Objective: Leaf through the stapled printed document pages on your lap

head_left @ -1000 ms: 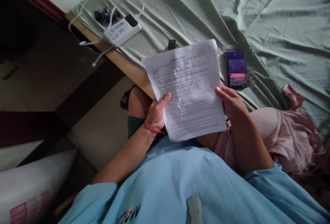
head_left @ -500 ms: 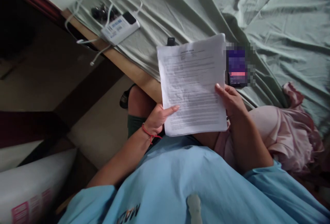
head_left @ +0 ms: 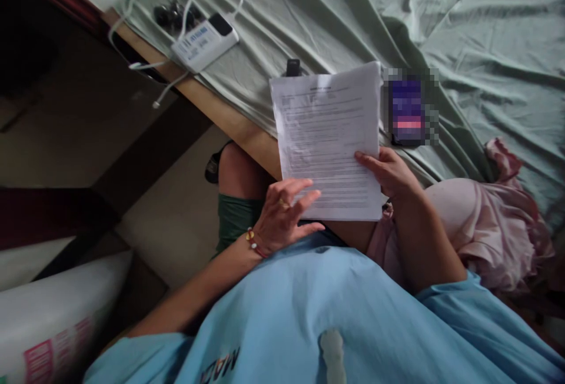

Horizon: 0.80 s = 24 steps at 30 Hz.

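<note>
A stack of printed papers (head_left: 326, 136) is held over my lap at the edge of the bed, its text side up. My right hand (head_left: 391, 173) grips the stack by its right edge, thumb on top and the other fingers hidden beneath. At the lower left corner, my left hand (head_left: 289, 213) hovers back side up with its fingers spread, a ring on one finger. Its fingertips overlap the lower part of the top sheet; whether they touch the paper I cannot tell. A beaded red bracelet (head_left: 253, 242) circles the left wrist.
Right of the papers lies a phone (head_left: 406, 113) with a blurred screen. A white power bank (head_left: 205, 42) with white cables sits at the bed's edge (head_left: 238, 128), near dark tangled items (head_left: 170, 16). Behind the stack is a small black object (head_left: 293, 68). Pink cloth (head_left: 498, 237) lies at right.
My left hand has let go of the left edge of the papers, turned back side up and spread its fingers. The stack's lower edge has risen slightly in view, still in my right hand.
</note>
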### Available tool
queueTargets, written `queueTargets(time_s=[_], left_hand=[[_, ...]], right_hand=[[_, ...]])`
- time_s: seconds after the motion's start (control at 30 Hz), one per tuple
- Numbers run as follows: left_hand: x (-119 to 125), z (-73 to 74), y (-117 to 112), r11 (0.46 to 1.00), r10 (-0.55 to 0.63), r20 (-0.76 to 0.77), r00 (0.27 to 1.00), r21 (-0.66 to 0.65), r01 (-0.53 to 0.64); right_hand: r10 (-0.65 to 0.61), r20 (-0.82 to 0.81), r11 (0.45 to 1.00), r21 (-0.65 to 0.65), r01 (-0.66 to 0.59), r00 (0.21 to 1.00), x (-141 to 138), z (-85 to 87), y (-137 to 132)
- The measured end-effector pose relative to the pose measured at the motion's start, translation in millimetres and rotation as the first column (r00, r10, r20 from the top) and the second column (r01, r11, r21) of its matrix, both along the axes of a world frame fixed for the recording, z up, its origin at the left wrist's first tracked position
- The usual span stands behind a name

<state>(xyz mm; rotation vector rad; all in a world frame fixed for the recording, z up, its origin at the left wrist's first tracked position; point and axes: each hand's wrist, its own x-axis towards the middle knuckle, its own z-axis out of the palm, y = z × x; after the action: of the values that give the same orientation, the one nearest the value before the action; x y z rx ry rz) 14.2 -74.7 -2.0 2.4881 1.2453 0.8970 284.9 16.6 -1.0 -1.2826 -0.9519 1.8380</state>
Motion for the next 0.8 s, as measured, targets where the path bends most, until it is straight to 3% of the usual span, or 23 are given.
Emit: queueTargets(time_s=[0.07, 0.17, 0.3, 0.47, 0.63, 0.8], left_hand=[[6, -2.4, -4, 0.996, -0.085, -0.095, 0.992, 0.012, 0.087], [11, -4.8, -4, 0.998, -0.06, -0.168, 0.984, 0.016, 0.063], [9, -1.5, -1, 1.0, 0.001, -0.145, 0.989, -0.013, -0.003], [9, 1.6, 0, 0.997, -0.07, -0.19, 0.979, 0.021, 0.075], [11, 1.5, 4, 1.0, -0.017, -0.144, 0.989, 0.012, 0.019], [13, 2.6, 6, 0.996, -0.08, -0.163, 0.983, 0.024, 0.085]], right_hand=[[0.006, 0.001, 1.0, 0.001, -0.006, 1.0, 0, -0.2, 0], [0.014, -0.005, 1.0, -0.006, -0.014, 1.0, 1, -1.6, 0], [0.032, 0.005, 0.999, 0.009, -0.032, 0.999, 2, -2.6, 0], [0.051, 0.052, 0.998, -0.029, -0.05, 0.997, 4, 0.6, -2], [0.032, 0.067, 0.998, -0.051, -0.029, 0.997, 4, 1.7, -2], [0.032, 0.054, 0.998, -0.065, -0.028, 0.998, 4, 1.9, -2]])
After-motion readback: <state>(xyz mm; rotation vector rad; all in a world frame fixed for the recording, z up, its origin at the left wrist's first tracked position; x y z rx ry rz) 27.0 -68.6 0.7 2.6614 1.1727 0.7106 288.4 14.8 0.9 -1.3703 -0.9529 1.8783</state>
